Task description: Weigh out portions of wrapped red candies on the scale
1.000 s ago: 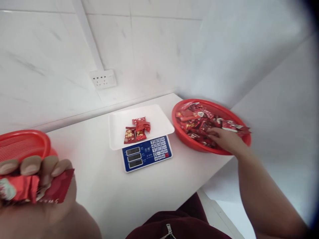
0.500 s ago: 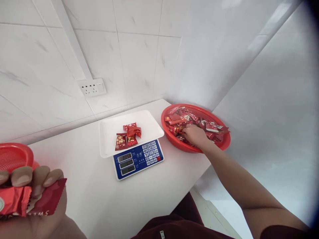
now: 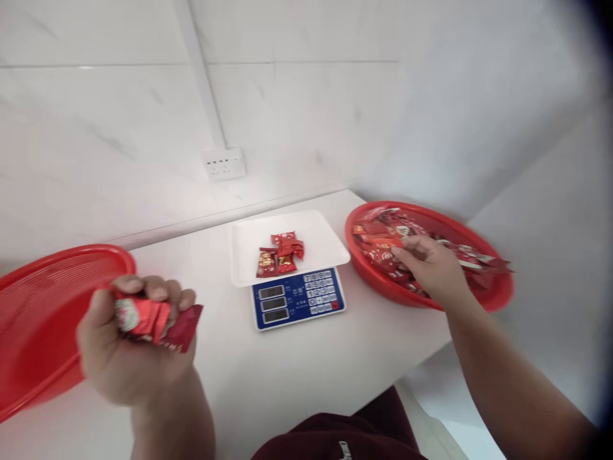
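Observation:
My left hand (image 3: 136, 367), palm turned up, is closed around several red wrapped candies (image 3: 151, 319). It is raised in front of an oval red basket (image 3: 119, 253) on the left. Over the right red basket (image 3: 479, 237), my right hand (image 3: 438, 268) pinches a small red wrapped candy (image 3: 385, 243) between thumb and fingers. Many more red candy packets (image 3: 383, 257) fill that basket below. Between the two hands, several red candies (image 3: 286, 248) lie in the white tray (image 3: 246, 246) of a digital scale (image 3: 301, 298); its display digits are too blurred to read.
A white table (image 3: 297, 364) carries the scale and both baskets. Its back edge meets a tiled wall with a white power socket (image 3: 224, 164). Another wall panel (image 3: 550, 211) stands close on the right.
My right hand has lifted a little from among the packets with a candy pinched in it. The view has swung left, showing more of the left basket and my left hand, still holding its candies.

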The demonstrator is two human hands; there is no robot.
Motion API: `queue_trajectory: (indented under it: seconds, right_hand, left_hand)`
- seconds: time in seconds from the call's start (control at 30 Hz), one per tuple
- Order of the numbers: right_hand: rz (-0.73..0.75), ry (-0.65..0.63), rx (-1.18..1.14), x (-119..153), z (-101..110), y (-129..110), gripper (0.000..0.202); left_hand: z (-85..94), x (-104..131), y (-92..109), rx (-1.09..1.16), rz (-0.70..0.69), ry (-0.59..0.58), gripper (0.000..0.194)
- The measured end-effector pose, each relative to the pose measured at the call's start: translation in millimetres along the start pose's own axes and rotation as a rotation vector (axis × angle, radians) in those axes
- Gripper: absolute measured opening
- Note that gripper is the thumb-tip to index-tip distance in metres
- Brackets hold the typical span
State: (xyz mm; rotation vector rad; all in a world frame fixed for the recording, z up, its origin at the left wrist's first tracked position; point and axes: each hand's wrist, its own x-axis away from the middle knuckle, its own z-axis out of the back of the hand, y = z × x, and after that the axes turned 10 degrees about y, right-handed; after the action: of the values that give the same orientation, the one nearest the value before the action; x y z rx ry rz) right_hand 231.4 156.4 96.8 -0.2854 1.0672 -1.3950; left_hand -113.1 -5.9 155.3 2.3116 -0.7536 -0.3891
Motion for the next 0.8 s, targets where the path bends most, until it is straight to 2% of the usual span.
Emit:
queue_trajectory:
  seconds: [0.07,0.17,0.4,0.47,0.6,0.8]
  right_hand:
    - [0.034,0.018,0.032,2,-12,-5,0.013]
    - [0.049,0.017,0.119,1,-23,-6,0.013]
    - [0.057,0.114,0.206,-4,-18,3,0.020]
    - [0.029,0.043,0.248,-2,-17,5,0.019]
    - [0.077,-0.242,0.281,6,-19,11,0.012]
    - [0.123,-0.364,0.327,4,-20,14,0.008]
  left_hand:
    - [-7.4,8,2,-0.003,0.005,-0.026,0.023]
    - [-6.8,10,5,0.005,0.015,-0.047,0.023]
    - [-1.0,6,3,-0.021,0.034,-0.066,0.022]
    - [-1.5,4,1,-0.023,0.057,-0.066,0.022]
    - [-2.8,3,0,-0.032,0.056,-0.051,0.023]
    - [-5.2,6,-1,-0.031,0.030,-0.060,0.022]
